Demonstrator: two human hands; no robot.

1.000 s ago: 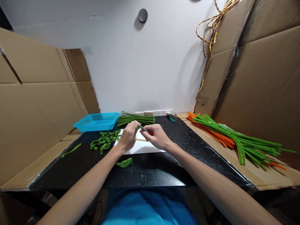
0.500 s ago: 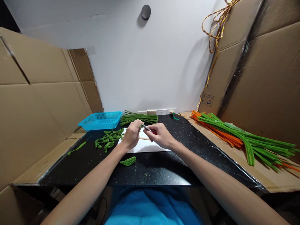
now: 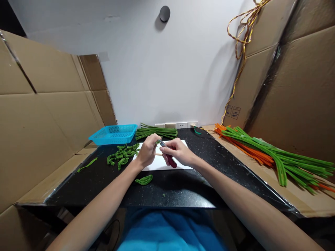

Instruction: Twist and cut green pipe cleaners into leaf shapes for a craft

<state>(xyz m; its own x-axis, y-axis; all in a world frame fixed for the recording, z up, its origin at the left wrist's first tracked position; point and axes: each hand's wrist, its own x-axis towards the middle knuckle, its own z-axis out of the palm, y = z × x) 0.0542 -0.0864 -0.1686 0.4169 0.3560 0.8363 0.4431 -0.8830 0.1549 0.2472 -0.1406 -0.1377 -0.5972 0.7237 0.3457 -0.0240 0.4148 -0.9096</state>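
My left hand [image 3: 146, 152] pinches a short green pipe cleaner piece [image 3: 158, 141] over a white sheet [image 3: 162, 163] on the black table [image 3: 104, 181]. My right hand [image 3: 177, 152] grips red-handled pliers [image 3: 170, 161] whose metal jaws meet the green piece at my left fingertips. A thin wooden stick [image 3: 158, 154] lies on the sheet between my hands. Several bent green pieces [image 3: 122, 154] lie left of the sheet, and one bent green piece [image 3: 144, 180] lies near my left forearm.
A blue basket [image 3: 113, 134] stands at the back left. A bundle of straight green pipe cleaners [image 3: 156, 132] lies by the wall sockets. A larger green and orange bundle [image 3: 267, 151] rests on cardboard at the right. Cardboard walls flank both sides.
The pliers' red handle has swung down toward me in my right hand. Both hands stay together over the white sheet. The view has shifted slightly.
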